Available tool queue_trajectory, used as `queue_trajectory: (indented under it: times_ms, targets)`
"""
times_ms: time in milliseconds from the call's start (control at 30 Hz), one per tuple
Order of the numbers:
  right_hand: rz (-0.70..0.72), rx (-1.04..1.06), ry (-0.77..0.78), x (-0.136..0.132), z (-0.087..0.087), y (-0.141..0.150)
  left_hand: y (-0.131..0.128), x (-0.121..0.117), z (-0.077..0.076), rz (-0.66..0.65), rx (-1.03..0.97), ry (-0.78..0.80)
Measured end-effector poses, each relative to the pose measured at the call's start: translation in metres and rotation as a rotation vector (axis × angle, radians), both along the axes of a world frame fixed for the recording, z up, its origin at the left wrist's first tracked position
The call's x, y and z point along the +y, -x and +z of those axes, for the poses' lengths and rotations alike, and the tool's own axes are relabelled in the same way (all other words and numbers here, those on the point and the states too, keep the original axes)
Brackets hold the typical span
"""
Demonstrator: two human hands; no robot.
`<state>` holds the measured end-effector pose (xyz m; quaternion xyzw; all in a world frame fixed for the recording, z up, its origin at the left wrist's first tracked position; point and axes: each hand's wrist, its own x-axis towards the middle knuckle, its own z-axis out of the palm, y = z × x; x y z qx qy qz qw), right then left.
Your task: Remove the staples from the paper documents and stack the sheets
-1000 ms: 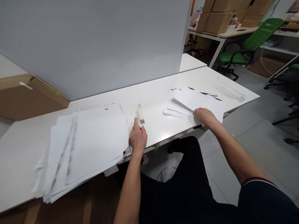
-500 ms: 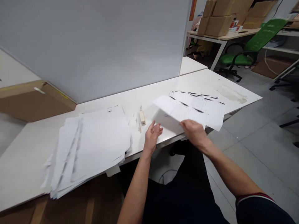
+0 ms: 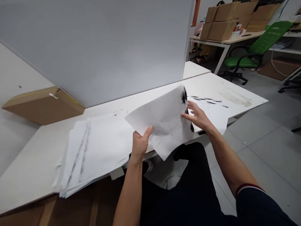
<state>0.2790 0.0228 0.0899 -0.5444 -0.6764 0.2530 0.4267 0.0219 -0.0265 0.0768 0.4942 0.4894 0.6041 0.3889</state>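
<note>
A: What's at the far left?
B: A cardboard box (image 3: 42,108), then a pile of papers (image 3: 107,141) on the white desk (image 3: 30,153).
A: And the left hand (image 3: 140,142)?
B: Just right of the pile, pinching a loose sheet (image 3: 162,119), thumb on top.
A: Where's that sheet?
B: Tilted up between the hands, its lower corner beyond the desk's front edge.
A: The right hand (image 3: 197,116)?
B: At the sheet's black-marked edge, thumb and fingers spread; I can't tell whether they touch it. More papers (image 3: 215,114) lie behind that hand, to the right.
</note>
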Motion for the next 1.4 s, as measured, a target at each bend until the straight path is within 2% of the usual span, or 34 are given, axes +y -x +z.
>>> queue_trajectory:
  times_ms: [100,167,233,333,467,533,767,900,967,1033,1133,1233,1333,1400]
  targets:
    - [0.234,0.306,0.094,0.008,0.007,0.005,0.003,-0.002,0.028,0.042,0.099,-0.089]
    - [0.259,0.474,0.070,0.008,0.009,0.013,0.005,-0.001,0.040,0.092,0.123,-0.157]
    - [0.218,0.594,-0.003,0.008,0.009,0.020,0.009,0.002,0.044,0.128,0.089,-0.225]
    - [0.197,0.661,-0.046,0.011,0.003,0.028,0.015,0.007,0.037,0.139,0.009,-0.227]
    - [0.210,0.606,0.067,0.015,-0.014,0.031,0.018,0.014,0.017,0.097,-0.040,-0.099]
    - [0.202,0.569,0.108,0.016,-0.020,0.031,0.017,0.015,0.013,0.079,-0.051,-0.088]
    - [0.262,0.521,0.130,0.011,-0.013,0.036,0.010,0.015,0.024,0.029,0.010,-0.102]
    - [0.244,0.468,0.112,0.010,-0.005,0.037,0.007,0.016,0.022,0.009,-0.007,-0.129]
    - [0.208,0.399,0.090,0.011,0.006,0.033,0.008,0.017,0.021,0.012,-0.016,-0.164]
    - [0.180,0.287,0.040,0.012,0.023,0.025,0.013,0.018,0.021,0.035,-0.021,-0.193]
    - [0.201,0.049,-0.049,0.011,0.061,0.013,0.023,0.017,0.024,0.118,0.016,-0.243]
    - [0.242,-0.290,-0.117,0.006,0.103,0.009,0.031,0.013,0.024,0.236,0.125,-0.265]
    - [0.245,-0.667,-0.160,0.001,0.131,0.022,0.030,0.007,0.012,0.240,0.232,-0.210]
    - [0.262,-0.874,-0.152,0.000,0.135,0.036,0.025,0.005,-0.005,0.161,0.225,-0.152]
